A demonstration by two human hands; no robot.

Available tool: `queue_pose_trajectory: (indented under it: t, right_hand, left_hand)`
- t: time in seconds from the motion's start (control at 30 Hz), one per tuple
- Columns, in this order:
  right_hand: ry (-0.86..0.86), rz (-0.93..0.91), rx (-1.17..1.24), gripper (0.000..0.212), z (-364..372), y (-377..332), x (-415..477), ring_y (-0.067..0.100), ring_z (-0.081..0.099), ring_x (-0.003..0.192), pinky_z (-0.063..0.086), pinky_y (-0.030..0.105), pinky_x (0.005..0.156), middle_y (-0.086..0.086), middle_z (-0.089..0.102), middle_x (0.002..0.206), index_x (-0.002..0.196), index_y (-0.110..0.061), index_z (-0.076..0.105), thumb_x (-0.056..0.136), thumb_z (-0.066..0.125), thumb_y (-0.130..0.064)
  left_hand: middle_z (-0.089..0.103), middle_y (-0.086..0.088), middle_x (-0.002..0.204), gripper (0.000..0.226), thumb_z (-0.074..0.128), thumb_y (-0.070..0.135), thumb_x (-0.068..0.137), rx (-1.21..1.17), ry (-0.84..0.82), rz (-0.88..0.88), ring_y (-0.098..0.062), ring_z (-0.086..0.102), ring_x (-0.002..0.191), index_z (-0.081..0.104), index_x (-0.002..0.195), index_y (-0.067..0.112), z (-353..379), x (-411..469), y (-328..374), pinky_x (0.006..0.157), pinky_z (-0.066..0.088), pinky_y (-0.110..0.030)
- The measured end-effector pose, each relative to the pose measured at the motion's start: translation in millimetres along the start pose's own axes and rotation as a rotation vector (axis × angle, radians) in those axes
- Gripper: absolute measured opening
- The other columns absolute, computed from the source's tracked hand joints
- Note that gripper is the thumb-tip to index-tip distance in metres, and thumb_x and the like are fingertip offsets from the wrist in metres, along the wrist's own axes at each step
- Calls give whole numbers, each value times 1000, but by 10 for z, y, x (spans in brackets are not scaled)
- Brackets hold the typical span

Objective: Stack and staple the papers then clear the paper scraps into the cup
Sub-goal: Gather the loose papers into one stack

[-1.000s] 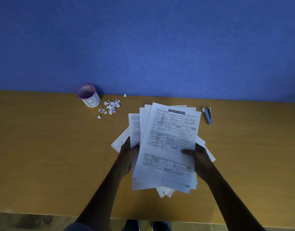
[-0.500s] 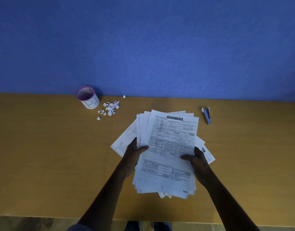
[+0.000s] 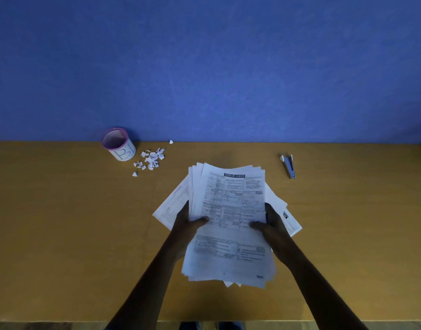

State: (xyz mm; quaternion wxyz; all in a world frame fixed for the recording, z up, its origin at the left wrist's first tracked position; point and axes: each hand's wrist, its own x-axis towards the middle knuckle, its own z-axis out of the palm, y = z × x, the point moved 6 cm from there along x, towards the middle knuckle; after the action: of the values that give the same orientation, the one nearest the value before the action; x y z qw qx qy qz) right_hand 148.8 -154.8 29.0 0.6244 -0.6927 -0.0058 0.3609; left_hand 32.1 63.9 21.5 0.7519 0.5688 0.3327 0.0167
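A loose stack of printed white papers (image 3: 230, 210) is held over the middle of the wooden table, its edges uneven. My left hand (image 3: 188, 222) grips the stack's left edge with the thumb on top. My right hand (image 3: 269, 225) grips the right edge the same way. Two more sheets lie flat beneath, one poking out left (image 3: 171, 208), one right (image 3: 290, 220). A white cup with a pink rim (image 3: 119, 145) stands at the back left. White paper scraps (image 3: 151, 159) lie scattered just right of the cup. A small blue stapler (image 3: 289, 165) lies at the back right.
The wooden table (image 3: 61, 222) meets a blue wall (image 3: 204, 67) at its far edge. A single scrap (image 3: 171, 141) lies against the wall. The table's near edge runs along the bottom of the view, with floor below it.
Both hands have drawn the stack nearer to me and squeezed the sheets closer together, so the fan is narrower. Cup, scraps and stapler have not moved.
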Motion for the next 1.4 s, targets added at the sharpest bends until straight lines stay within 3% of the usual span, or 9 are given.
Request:
queue_pose_trajectory:
  t: [0.1,0.2,0.37,0.53,0.7,1.0,1.23,1.33,1.4]
  right_hand:
    - [11,2,30,25,34,-112,4,25,75,106,63,45,86,5,77,118,126,-15,65,103,62,-24]
    - [175,51,27,38,-157,-75,39,25,76,94,60,39,78,5,78,108,118,-11,70,105,55,-43]
    - [561,268,-564,66,-483,336,146,37,61,123,52,45,101,19,66,129,130,1,60,88,77,-48]
    - [576,400,-712,103,-347,535,225,40,47,129,48,52,105,23,50,135,136,4,43,69,88,-60]
    - [639,518,-670,108,-276,540,285,42,43,135,45,55,104,24,45,141,141,2,35,65,95,-47]
    - [657,526,-551,84,-354,613,376,40,59,119,54,50,98,18,61,123,126,0,54,61,98,-31]
    - [679,480,-499,31,-260,638,354,38,59,110,51,42,86,17,66,109,92,-7,64,74,82,-24]
    - [654,357,-481,8,-217,554,303,34,65,82,54,36,66,15,73,90,78,-7,66,80,67,-15]
    - [643,263,-391,15,-202,447,255,32,64,87,53,38,71,16,75,96,97,-4,66,83,65,-9]
  left_hand:
    - [75,1,125,65,83,9,80,-35,39,-4,-26,70,119,61,138,29,-128,18,30,93,60,-43]
    - [75,-5,127,66,83,13,78,-84,46,-10,-31,71,118,63,138,27,-264,35,53,98,57,-55]
    - [78,-5,122,53,72,-3,89,-117,75,-17,-32,73,113,65,133,26,-415,21,49,93,59,-51]
    - [77,-8,122,53,76,1,87,-116,76,-22,-33,73,111,65,134,23,-403,-24,11,89,59,-50]
    - [78,-6,120,51,70,-4,91,-115,80,-25,-29,75,108,66,131,28,-379,-41,4,90,61,-50]
    - [79,-3,116,51,70,-5,90,-125,86,-24,-23,77,104,64,131,25,-374,-68,16,77,63,-36]
    - [79,-3,117,49,71,-2,91,-119,92,-29,-24,76,104,65,131,25,-380,-79,-44,75,63,-34]
    - [77,-4,121,52,71,-1,91,-113,88,-21,-27,74,111,63,136,23,-393,-66,-46,85,63,-42]
    - [76,-3,126,55,73,1,91,-92,95,-15,-30,70,118,61,140,23,-437,-40,-41,97,59,-52]
